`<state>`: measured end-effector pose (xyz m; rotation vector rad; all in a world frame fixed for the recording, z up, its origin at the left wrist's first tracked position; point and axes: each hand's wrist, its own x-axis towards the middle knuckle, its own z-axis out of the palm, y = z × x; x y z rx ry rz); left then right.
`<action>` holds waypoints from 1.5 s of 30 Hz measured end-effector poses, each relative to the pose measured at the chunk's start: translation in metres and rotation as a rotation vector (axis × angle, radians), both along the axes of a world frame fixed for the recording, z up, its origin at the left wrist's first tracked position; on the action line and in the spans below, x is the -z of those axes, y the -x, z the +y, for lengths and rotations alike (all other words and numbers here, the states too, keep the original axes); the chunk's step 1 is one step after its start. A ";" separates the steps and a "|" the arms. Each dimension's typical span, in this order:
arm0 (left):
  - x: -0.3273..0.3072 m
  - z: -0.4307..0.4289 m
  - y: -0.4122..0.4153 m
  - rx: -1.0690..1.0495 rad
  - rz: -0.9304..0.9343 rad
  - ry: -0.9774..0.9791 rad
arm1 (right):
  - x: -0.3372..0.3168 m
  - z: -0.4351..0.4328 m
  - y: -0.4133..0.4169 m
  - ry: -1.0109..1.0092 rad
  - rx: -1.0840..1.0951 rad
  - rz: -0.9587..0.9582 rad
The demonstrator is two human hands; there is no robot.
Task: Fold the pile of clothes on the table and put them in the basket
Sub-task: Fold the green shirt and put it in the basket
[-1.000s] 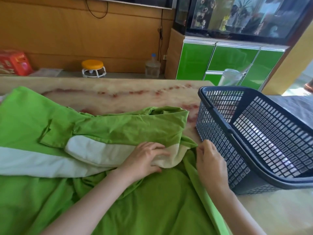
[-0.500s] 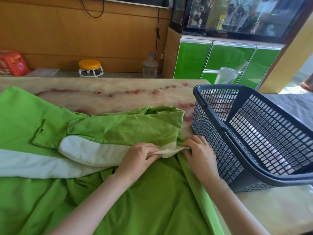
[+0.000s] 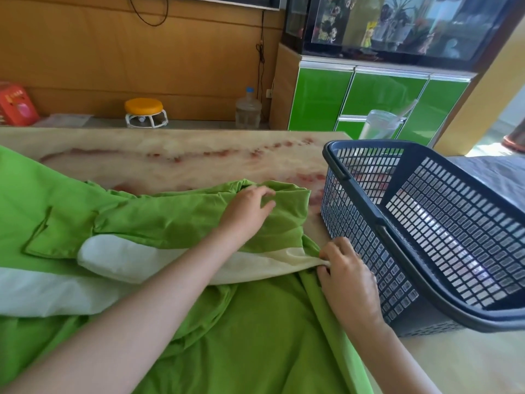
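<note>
Green and seemingly soft and light, the floppy garment (image 3: 170, 220) sprawls on the counter (image 3: 170, 157) beside the basket (image 3: 366, 251), likely best taken by its hems: the right hand (image 3: 346, 275) pinches the cream edge (image 3: 284, 263) nearest the basket, while the left hand (image 3: 250, 209) lies flat, fingers relaxed, farther off.

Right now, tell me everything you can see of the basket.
The basket is dark blue-grey plastic, with a solid rim and walls of small rectangular slots that let light through. It stands on the table toward the right, open side up, and no clothes show inside. The right hand, which pinches the green garment, lies close beside its near wall; whether they touch I cannot tell.
</note>
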<state>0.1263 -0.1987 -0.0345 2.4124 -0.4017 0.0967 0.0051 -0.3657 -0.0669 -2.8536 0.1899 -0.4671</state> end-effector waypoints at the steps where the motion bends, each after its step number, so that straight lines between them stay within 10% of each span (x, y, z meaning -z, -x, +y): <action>1: -0.003 -0.010 -0.015 0.009 0.016 -0.012 | 0.001 0.000 0.000 0.008 -0.020 -0.029; 11: 0.015 -0.086 -0.080 0.059 0.011 -0.221 | 0.003 -0.001 -0.005 0.029 -0.190 -0.185; 18: -0.002 -0.080 -0.122 -0.401 0.054 0.426 | -0.006 -0.006 0.000 0.027 -0.090 -0.119; 23: 0.020 -0.082 -0.129 -0.278 0.062 0.435 | -0.004 0.003 -0.012 0.119 0.002 -0.018; 34: 0.018 -0.009 -0.040 0.142 -0.113 0.019 | -0.004 0.006 -0.017 0.239 -0.230 -0.015; 40: 0.042 0.086 0.010 0.055 0.107 -0.569 | -0.010 0.024 -0.012 0.303 -0.232 0.481; 45: 0.036 0.121 0.000 -0.071 0.033 -0.578 | -0.027 0.044 -0.024 0.221 -0.204 0.405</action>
